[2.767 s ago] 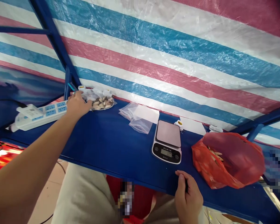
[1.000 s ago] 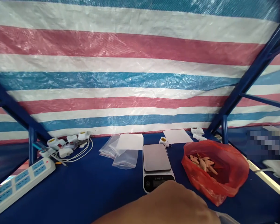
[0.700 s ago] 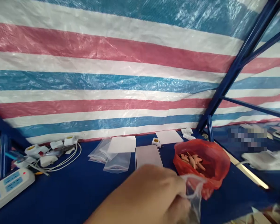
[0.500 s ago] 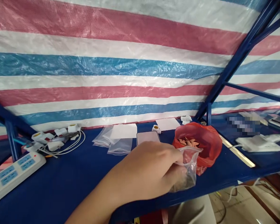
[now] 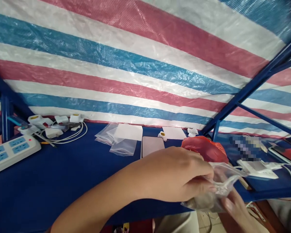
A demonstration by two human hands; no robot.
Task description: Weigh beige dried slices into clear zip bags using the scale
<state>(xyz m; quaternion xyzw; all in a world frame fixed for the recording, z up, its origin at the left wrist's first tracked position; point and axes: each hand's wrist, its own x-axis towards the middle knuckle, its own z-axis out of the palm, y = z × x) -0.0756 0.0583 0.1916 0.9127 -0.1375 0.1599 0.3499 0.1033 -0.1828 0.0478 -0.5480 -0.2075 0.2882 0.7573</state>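
Observation:
My left hand (image 5: 181,174) reaches across from the lower left, its thumb and fingers closed on the rim of a clear plastic bag (image 5: 223,181). My right hand (image 5: 237,207) is at the bag's right side, its fingers pressed against the plastic. Something brownish shows dimly through the bag's lower part. Just behind the bag stands a red plastic bag (image 5: 206,147), whose contents are hidden from this angle. A phone (image 5: 152,145) lies left of the red bag, partly covered by my left hand.
Flat clear bags (image 5: 123,147) and white paper (image 5: 129,132) lie on the blue table (image 5: 87,181). A power strip (image 5: 12,152), plugs and cables (image 5: 74,136) are at left. A white adapter (image 5: 259,168) sits at right, near blue frame bars (image 5: 247,85).
My left hand has moved right with the clear bag, now in front of the red bag. My right hand has come into view at the clear bag. The view has tilted.

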